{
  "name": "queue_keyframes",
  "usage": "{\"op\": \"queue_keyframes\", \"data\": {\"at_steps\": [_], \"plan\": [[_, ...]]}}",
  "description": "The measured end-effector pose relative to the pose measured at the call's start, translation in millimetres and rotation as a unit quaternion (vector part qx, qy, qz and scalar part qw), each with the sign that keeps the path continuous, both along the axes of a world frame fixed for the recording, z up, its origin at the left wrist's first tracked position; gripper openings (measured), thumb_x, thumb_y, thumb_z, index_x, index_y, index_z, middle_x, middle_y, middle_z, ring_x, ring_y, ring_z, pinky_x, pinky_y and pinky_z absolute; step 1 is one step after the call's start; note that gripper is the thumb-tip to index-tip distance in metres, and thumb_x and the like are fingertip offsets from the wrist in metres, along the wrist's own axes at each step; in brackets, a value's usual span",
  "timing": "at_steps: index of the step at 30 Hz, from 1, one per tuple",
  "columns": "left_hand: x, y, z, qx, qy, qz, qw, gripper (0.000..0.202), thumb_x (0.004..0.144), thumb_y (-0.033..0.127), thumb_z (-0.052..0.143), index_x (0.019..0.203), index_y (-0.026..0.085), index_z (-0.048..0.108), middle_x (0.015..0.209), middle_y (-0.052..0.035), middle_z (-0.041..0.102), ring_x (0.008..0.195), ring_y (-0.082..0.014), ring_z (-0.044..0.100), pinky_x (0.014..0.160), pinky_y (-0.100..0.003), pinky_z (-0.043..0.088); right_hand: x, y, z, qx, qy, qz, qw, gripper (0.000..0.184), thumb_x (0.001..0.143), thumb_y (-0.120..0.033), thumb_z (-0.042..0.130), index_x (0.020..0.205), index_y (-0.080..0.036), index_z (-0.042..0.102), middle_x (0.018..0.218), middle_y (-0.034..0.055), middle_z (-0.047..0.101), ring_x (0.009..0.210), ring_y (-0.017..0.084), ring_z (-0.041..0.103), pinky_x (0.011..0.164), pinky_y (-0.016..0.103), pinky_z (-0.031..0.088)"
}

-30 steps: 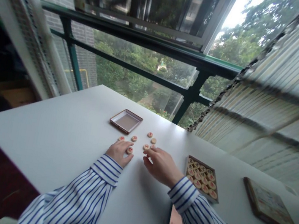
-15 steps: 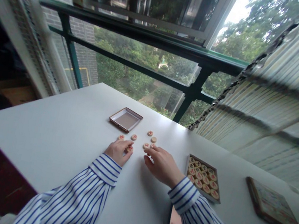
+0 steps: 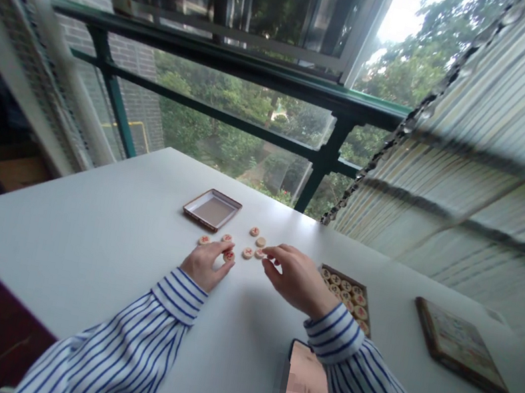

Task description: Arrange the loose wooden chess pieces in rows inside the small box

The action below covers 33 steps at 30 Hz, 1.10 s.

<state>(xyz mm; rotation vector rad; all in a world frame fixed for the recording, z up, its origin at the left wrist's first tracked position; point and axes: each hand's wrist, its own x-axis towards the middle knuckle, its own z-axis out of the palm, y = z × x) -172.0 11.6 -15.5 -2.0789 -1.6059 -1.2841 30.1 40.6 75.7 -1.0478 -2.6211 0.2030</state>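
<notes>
Several round wooden Chinese chess pieces with red characters lie on the white table (image 3: 137,215). My left hand (image 3: 204,263) has its thumb and fingers around one Chinese chess piece (image 3: 229,256), its face turned up. Just beyond these fingers are two more, a left piece (image 3: 204,240) and a right piece (image 3: 226,238). My right hand (image 3: 296,277) is bent over the table, thumb and forefinger apart, beside a red-marked piece (image 3: 259,253). Close by lie another red piece (image 3: 247,253), a blank-faced piece (image 3: 260,241) and a farther red piece (image 3: 255,231).
An open shallow tray (image 3: 213,209) stands beyond the pieces. Right of my right hand, a box of chess pieces (image 3: 345,291) is partly covered by it. Farther right lies a flat patterned box (image 3: 462,347). A phone (image 3: 308,381) is under my right forearm. A railing (image 3: 244,71) runs behind.
The view has swung a little to the right. My right hand has drawn back rightward from the pieces, uncovering the one beside its fingertips. My left hand stays at its piece.
</notes>
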Motion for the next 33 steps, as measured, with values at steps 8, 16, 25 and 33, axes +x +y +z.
{"op": "queue_keyframes", "data": {"at_steps": [8,16,25,33], "plan": [[21.0,-2.3,15.3,0.010,0.000,-0.034,0.999,0.025,0.073,0.023,0.056,0.097,0.015,0.057,0.083,-0.0062,0.067,0.078,-0.0174,0.063,0.073,-0.030,0.051,24.7,-2.6,7.3,0.011,0.029,-0.017,0.999,0.026,0.085,-0.028,0.042,0.103,-0.019,0.059,0.090,0.0056,0.062,0.078,0.012,0.057,0.071,0.023,0.041],[52.1,-1.7,32.9,0.019,-0.008,-0.076,0.997,0.025,0.073,0.023,0.057,0.097,0.015,0.056,0.085,-0.0067,0.067,0.078,-0.0168,0.063,0.075,-0.029,0.050,51.2,-6.8,11.3,0.012,0.042,-0.027,0.999,0.026,0.085,-0.027,0.043,0.102,-0.018,0.060,0.086,0.0053,0.063,0.073,0.012,0.058,0.069,0.023,0.042],[90.7,8.4,48.9,0.008,-0.034,-0.133,0.990,0.026,0.073,0.022,0.057,0.098,0.015,0.056,0.087,-0.0072,0.066,0.081,-0.0179,0.062,0.075,-0.032,0.051,81.3,-12.9,14.3,0.001,0.064,-0.057,0.996,0.026,0.084,-0.028,0.044,0.101,-0.018,0.061,0.086,0.0053,0.063,0.070,0.012,0.058,0.066,0.023,0.042],[115.5,15.6,53.9,0.014,-0.042,-0.164,0.985,0.027,0.073,0.022,0.059,0.099,0.014,0.055,0.085,-0.0065,0.065,0.080,-0.0172,0.061,0.075,-0.031,0.050,104.2,-12.5,12.7,-0.008,0.083,-0.090,0.992,0.025,0.083,-0.027,0.046,0.099,-0.018,0.062,0.085,0.0054,0.064,0.072,0.012,0.058,0.067,0.024,0.043]]}}
